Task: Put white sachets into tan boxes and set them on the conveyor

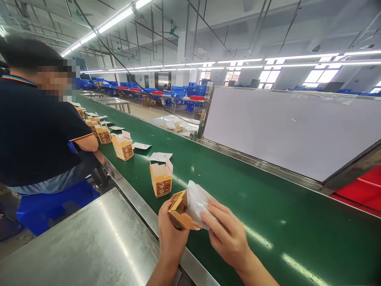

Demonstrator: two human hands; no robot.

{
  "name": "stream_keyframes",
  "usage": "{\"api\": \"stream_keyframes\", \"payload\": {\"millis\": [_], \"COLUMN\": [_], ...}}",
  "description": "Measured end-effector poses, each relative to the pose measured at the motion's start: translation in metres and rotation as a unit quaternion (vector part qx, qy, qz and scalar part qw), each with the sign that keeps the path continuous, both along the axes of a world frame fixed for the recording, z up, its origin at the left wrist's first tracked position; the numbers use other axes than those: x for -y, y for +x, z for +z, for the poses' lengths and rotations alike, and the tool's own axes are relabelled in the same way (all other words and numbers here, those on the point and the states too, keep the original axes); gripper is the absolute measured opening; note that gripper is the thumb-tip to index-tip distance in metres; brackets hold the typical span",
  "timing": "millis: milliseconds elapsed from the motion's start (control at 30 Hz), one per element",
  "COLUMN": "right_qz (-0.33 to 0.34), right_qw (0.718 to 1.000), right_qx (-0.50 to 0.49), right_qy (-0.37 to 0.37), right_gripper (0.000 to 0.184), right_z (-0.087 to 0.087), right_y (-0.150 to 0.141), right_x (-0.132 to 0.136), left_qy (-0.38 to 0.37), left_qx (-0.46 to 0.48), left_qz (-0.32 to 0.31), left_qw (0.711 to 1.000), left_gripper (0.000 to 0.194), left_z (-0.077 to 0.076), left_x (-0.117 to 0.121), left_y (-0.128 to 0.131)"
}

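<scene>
left hand (pixel 172 236): we clasp the tilted open box (pixel 182 216) over the green belt (pixel 268 222)
right hand (pixel 230 234): we hold the white packet (pixel 195 200) at its mouth
risk: loose grip could let packet bend flaps
room: standing carton (pixel 162 182) just ahead, metal rail (pixel 195 264) nearby, belt stretching rightward
</scene>
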State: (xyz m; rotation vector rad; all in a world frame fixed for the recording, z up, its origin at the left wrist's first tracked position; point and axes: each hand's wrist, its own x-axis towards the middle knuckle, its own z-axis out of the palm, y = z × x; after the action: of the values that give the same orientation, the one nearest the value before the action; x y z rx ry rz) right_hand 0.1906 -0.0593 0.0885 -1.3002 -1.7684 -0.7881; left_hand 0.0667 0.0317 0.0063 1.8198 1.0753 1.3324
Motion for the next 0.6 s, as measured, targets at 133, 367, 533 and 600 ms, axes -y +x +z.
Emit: {"api": "stream_keyframes", "payload": {"millis": [133,367,533,600], "right_qz": [0.053,0.088,-0.044,-0.127], "right_qw": [0.982,0.867,0.859,0.903], "right_qx": [0.054,-0.081,-0.148,-0.143], "right_qy": [-0.174,-0.484,-0.488,-0.385], "right_gripper": [0.041,0.055,0.012,0.017], "right_z": [0.002,0.021,0.010,0.004], "right_y": [0.014,-0.004,0.014,0.041], "right_x": [0.018,0.029,0.038,0.063], "left_qy": [0.100,0.190,0.092,0.048], "left_qx": [0.012,-0.034,-0.082,-0.096], "left_qz": [-0.009,-0.107,-0.208,-0.226], "left_qw": [0.995,0.975,0.970,0.968], "left_gripper": [0.058,0.061,0.081,0.080], "left_z": [-0.002,-0.009,-0.013,-0.013], "left_x": [0.002,0.023,0.044,0.039], "left_y": [-0.002,0.004,0.002,-0.005]}}
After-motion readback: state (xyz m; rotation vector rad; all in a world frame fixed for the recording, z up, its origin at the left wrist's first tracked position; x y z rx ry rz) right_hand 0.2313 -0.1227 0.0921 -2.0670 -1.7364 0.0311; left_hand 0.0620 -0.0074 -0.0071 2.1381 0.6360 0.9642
